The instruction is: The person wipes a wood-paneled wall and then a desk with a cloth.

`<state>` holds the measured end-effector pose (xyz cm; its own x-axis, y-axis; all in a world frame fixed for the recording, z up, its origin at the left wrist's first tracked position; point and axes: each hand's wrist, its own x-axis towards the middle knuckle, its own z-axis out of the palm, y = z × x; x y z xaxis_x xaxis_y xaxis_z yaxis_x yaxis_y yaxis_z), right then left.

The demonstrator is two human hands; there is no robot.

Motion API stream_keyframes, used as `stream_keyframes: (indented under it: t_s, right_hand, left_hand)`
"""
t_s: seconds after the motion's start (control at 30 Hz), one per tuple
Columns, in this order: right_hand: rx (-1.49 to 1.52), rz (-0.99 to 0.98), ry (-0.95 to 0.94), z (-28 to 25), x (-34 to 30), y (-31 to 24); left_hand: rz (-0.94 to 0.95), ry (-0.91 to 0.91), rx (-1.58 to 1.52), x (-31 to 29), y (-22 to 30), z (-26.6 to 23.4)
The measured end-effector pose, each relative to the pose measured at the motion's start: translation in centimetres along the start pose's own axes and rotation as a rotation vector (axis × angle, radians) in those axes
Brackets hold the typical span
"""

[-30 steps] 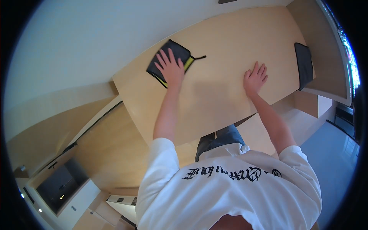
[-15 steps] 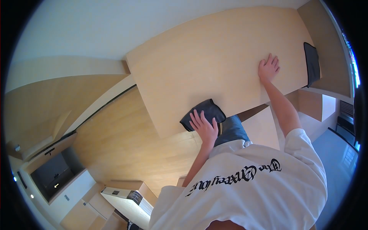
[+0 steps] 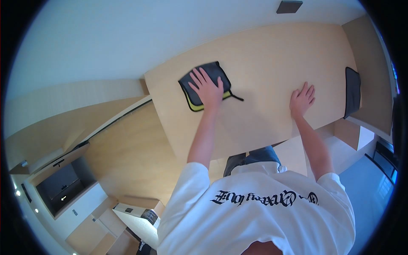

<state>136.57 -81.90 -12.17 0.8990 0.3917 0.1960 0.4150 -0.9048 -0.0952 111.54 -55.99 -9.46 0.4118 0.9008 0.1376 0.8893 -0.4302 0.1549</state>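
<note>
My left hand (image 3: 207, 90) lies flat with fingers spread on a folded dark grey cloth (image 3: 212, 70), pressing it to the tabletop. The cloth has black edging, a yellow-green underside showing along its near edges and a short black loop sticking out to the right. It rests on the left part of the light wood table (image 3: 263, 63). To the right, my right hand (image 3: 302, 100) leans on the bare wood with its fingers apart, holding nothing. A second dark cloth (image 3: 352, 92) with black edging lies at the table's right end, beyond my right hand.
A wooden side panel (image 3: 373, 72) rises at the table's right end, and a pale wall (image 3: 106, 46) runs along the far side. A dark plate (image 3: 289, 6) is on that wall. The wood floor (image 3: 127, 148) and a white-topped mattress (image 3: 136, 223) lie to the lower left.
My left hand has moved away from the near edge toward the far side with the cloth under it, and its yellow-green underside now shows. My right hand stays on the wood.
</note>
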Motion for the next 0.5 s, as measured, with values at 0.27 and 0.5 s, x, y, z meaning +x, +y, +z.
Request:
stream_keyframes:
  t_s: [0.27, 0.5]
  right_hand:
    - [-0.016, -0.027, 0.001, -0.3, -0.7, -0.6]
    - [-0.028, -0.013, 0.037, 0.3, 0.4, -0.1]
  left_hand:
    - [-0.027, 0.057, -0.001, 8.1, -0.8, 2.0]
    - [0.107, -0.052, -0.145, -10.2, 0.7, -3.4]
